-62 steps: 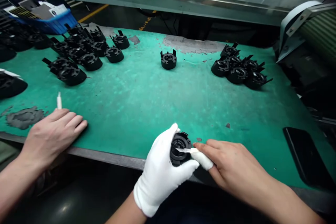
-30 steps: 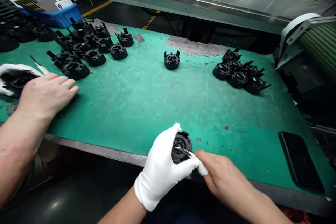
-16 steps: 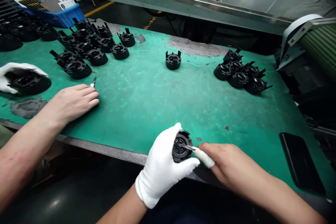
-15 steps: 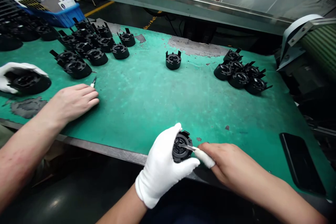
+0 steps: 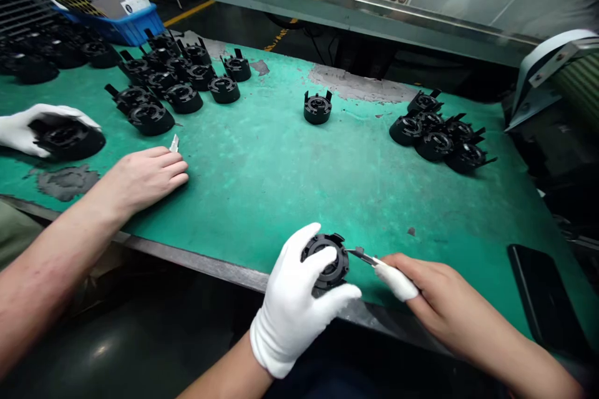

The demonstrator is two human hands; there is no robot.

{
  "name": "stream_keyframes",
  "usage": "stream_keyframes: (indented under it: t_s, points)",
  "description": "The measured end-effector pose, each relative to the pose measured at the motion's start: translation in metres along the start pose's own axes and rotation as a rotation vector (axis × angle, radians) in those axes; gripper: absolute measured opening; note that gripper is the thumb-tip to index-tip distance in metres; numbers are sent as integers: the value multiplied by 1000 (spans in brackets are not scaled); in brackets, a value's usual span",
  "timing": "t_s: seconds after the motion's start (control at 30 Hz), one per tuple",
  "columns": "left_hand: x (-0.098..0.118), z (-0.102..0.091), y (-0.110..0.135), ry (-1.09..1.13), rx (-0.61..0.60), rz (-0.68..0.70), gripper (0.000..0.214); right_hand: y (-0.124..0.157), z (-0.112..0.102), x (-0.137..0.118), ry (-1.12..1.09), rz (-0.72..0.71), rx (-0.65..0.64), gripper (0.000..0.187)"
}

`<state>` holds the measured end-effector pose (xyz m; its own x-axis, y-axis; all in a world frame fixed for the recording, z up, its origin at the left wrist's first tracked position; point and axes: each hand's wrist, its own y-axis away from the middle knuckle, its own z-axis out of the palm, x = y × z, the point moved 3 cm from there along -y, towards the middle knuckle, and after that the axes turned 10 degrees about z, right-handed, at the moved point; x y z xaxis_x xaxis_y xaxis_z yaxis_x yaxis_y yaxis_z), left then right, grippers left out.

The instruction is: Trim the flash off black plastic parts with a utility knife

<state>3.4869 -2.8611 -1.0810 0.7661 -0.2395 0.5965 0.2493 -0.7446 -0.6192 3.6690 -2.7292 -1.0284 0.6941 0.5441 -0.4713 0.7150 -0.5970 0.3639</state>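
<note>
My left hand (image 5: 299, 290), in a white glove, is closed around a round black plastic part (image 5: 337, 267) at the table's front edge. Its index finger lies across the part's face, and the thumb is along the near side. In my right hand (image 5: 435, 283) is a small thin-bladed knife (image 5: 362, 255), whose tip points at the part's right rim; whether it touches I cannot tell. A white cover wraps the right thumb, and the knife's handle is mostly hidden by the fingers.
At left, a co-worker's gloved hand (image 5: 28, 131) holds another black part (image 5: 70, 137); their bare hand (image 5: 150, 177) holds a small pale-tipped tool. Several black parts (image 5: 182, 96) stand left, one (image 5: 317, 109) mid-table, more (image 5: 435, 144) right. A phone (image 5: 545, 299) lies near the right edge.
The knife has moved off the middle of the black part, rightward to its rim. My left index finger has come down across the part's face. The view has shifted slightly.
</note>
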Motion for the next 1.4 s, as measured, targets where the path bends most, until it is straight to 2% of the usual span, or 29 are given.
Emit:
stream_keyframes:
  t_s: [0.1, 0.27, 0.37, 0.43, 0.53, 0.67, 0.83, 0.97, 1.23, 1.4]
  points:
    - [0, 2, 4, 41, 58, -57, 41, 5, -1, 6, -43, -3, 23, 24]
    - [3, 5, 2, 15, 6, -38, 37, 7, 1, 9, -85, -47, 69, 26]
    - [2, 6, 1, -28, -18, -112, 84, 6, 3, 12, -82, -89, 104, 29]
    - [0, 8, 2, -24, -41, -176, 101, 4, 4, 14, -72, -104, 125, 31]
    - [-1, 11, 2, 12, -64, -209, 98, -1, 4, 11, -21, -93, 142, 36]
    - [-1, 12, 0, 20, -63, -212, 93, -10, 1, -3, 172, -90, 125, 40]
    - [-2, 11, -1, 18, -67, -204, 90, -20, -11, -20, 450, -105, 115, 47]
    - [-3, 11, 0, 1, -63, -178, 90, -29, -21, -29, 584, -158, 150, 50]
    - [-1, 11, -2, -2, -43, -122, 87, -39, -29, -27, 576, -191, 143, 39]
    - [-1, 8, 1, -65, -76, -153, 83, -32, -27, -26, 414, -190, 26, 37]
